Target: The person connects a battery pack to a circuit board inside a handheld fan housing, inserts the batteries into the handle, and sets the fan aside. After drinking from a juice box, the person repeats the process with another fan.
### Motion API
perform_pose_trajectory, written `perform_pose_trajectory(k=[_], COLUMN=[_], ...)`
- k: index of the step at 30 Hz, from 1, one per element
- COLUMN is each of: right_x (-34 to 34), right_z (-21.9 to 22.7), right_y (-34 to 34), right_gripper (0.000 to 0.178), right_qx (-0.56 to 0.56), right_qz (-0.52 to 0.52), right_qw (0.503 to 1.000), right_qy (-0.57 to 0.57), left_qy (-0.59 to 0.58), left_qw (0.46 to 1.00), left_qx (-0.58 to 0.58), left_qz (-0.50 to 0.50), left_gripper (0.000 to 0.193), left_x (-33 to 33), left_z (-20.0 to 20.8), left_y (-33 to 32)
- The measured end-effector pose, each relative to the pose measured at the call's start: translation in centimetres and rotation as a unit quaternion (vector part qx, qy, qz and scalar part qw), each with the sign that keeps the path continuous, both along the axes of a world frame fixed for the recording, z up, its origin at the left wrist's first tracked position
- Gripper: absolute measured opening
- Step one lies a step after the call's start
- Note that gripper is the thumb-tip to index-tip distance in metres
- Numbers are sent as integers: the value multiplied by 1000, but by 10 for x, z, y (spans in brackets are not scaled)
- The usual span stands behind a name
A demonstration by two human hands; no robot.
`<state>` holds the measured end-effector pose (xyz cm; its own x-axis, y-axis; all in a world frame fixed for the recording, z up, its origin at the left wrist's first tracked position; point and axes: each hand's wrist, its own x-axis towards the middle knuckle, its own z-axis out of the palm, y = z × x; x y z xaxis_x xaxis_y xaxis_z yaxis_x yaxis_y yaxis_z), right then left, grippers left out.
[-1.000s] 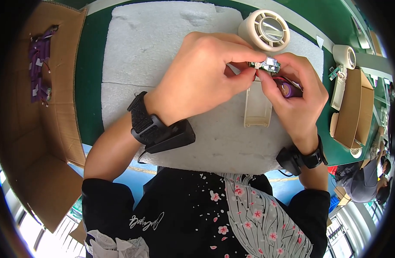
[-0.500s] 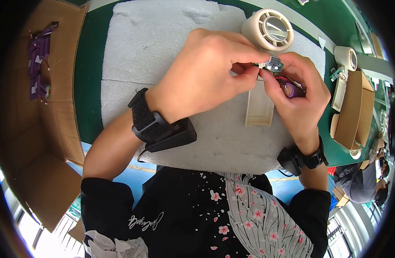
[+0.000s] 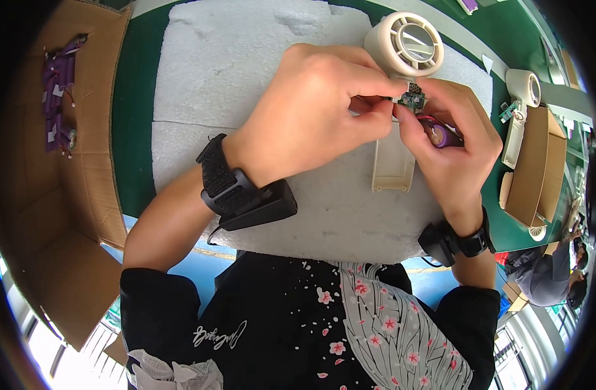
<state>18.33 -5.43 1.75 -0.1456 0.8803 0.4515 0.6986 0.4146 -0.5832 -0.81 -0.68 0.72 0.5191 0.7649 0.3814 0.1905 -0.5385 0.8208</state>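
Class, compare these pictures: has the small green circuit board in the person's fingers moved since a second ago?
Cannot tell. The circuit board sits in the same place against the cream fan housing and the handle shell; the whole view shifted together.

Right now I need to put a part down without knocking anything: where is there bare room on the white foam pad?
The foam pad is bare across its upper left, between the cardboard box and the left hand. It is crowded on the right, where the right hand, small circuit board and cream fan housing sit together.
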Motion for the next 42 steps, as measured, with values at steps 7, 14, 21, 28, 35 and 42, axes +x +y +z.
perform_pose_trajectory(k=[7,14,21,28,35,42], right_x=[0,0,-3,4,0,-2], right_z=[-3,-2,11,12,7,6], right_y=[0,-1,-3,-11,-6,-7], right_gripper=[38,34,23,25,24,24], right_qx=[13,-7,-51,-93,-13,13], right_qz=[9,7,-5,10,16,1], right_qw=[1000,1000,997,996,1000,1000], right_qy=[16,29,50,0,-16,-27], left_qy=[-1,-9,-36,2,-10,-8], left_qw=[1000,1000,995,983,974,974], left_qx=[5,-12,-86,-175,-209,-211], left_qz=[3,-4,-28,-60,-87,-87], left_gripper=[29,28,29,37,38,36], left_x=[1,-1,-5,-5,-4,-4], left_z=[-1,-4,0,1,0,0], left_y=[-2,-3,-1,0,0,0])
